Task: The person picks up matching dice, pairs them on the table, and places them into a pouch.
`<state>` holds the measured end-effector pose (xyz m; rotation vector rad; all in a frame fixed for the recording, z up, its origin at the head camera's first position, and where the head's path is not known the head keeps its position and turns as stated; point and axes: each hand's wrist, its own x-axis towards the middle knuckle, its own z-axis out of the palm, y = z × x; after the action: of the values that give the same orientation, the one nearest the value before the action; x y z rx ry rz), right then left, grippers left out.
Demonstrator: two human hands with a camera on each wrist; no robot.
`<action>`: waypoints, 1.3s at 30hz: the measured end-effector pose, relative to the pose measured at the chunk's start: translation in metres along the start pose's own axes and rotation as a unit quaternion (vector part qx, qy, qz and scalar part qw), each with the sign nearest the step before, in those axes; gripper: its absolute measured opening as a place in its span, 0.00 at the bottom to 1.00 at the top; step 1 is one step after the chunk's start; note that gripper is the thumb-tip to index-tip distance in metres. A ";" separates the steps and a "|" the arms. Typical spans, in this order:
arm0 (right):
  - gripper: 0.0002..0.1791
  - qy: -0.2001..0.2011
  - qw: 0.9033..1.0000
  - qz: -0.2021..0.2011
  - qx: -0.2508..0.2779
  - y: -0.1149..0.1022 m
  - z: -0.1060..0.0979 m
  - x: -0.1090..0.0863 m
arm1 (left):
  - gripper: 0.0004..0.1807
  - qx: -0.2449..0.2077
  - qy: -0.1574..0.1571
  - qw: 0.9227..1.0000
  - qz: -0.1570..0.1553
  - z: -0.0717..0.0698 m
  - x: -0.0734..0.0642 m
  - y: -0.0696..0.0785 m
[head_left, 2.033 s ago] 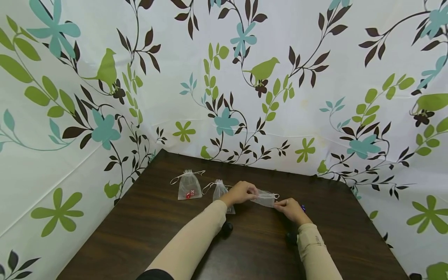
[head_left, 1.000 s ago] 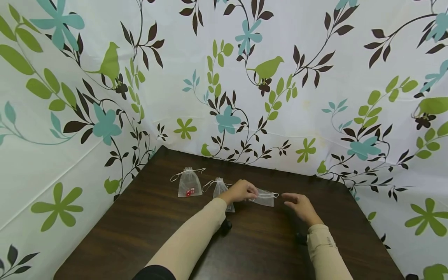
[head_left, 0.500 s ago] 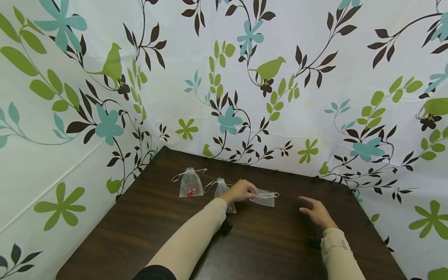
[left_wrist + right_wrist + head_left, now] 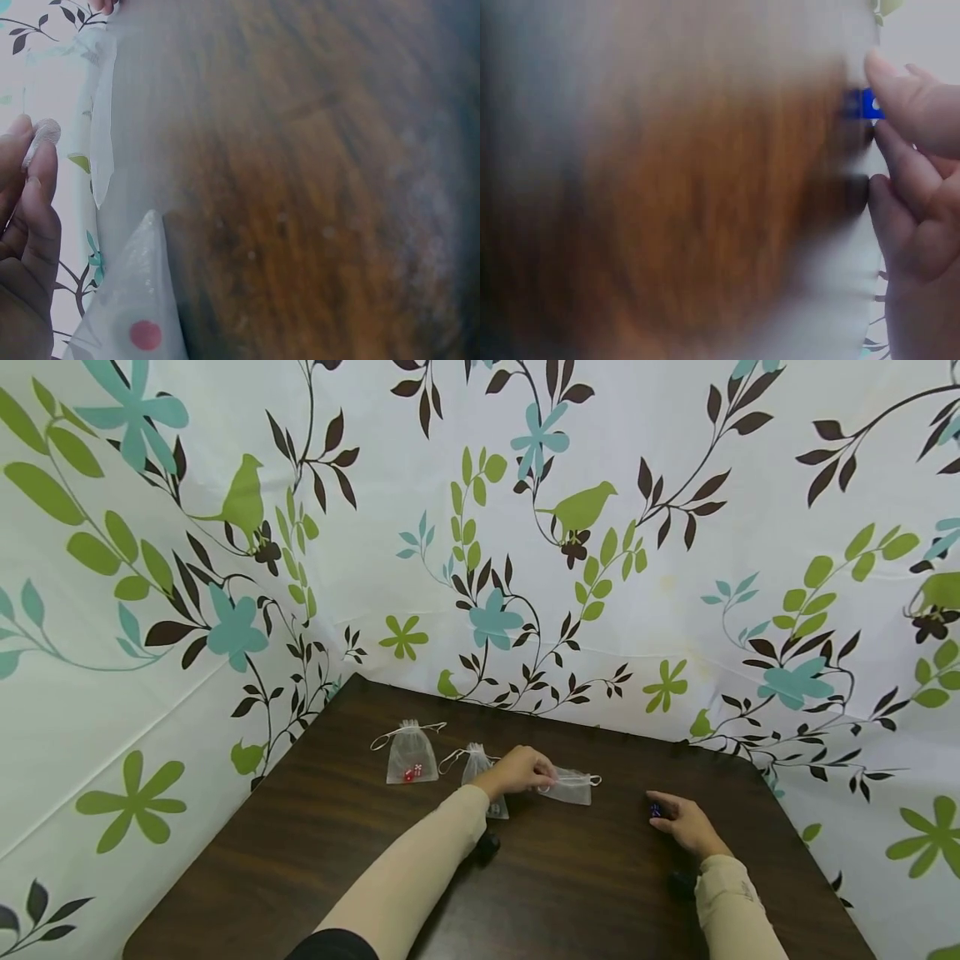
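My left hand [image 4: 517,772] pinches the gathered end of a small sheer drawstring bag [image 4: 572,787] lying flat on the table. The left wrist view shows its mesh fabric [image 4: 46,133] between thumb and fingertips. My right hand [image 4: 692,828] is low over the table at the right, thumb and index finger apart on either side of blue dice [image 4: 656,810]. In the right wrist view, the thumb partly covers a blue die [image 4: 870,103]; how many lie there is unclear.
A sheer bag with red dice [image 4: 412,772] lies at the back left. Another sheer bag [image 4: 474,767] holding small dice is partly hidden by my left arm. A patterned curtain [image 4: 555,635] hangs behind the dark wooden table [image 4: 570,893].
My right hand has let go of the bag's far end and moved right to the blue dice. My left hand has kept its pinch on the bag.
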<state>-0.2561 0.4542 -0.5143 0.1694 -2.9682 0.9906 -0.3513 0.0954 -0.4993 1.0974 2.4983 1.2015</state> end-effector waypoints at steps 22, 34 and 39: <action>0.20 0.027 0.999 0.018 -0.028 0.002 0.003 -0.005 | 0.03 0.010 0.003 1.000 -0.003 0.001 -0.004 0.001; 0.20 0.025 0.999 0.033 -0.022 -0.004 -0.002 -0.008 | 0.04 0.011 0.007 1.000 0.019 -0.004 -0.011 0.007; 0.20 0.029 0.999 0.020 -0.020 -0.005 -0.003 -0.009 | 0.04 0.003 0.009 1.000 0.006 -0.003 -0.009 0.005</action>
<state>-0.2464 0.4532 -0.5094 0.0796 -2.9478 0.9213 -0.3438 0.0892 -0.4950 1.1097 2.5141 1.2131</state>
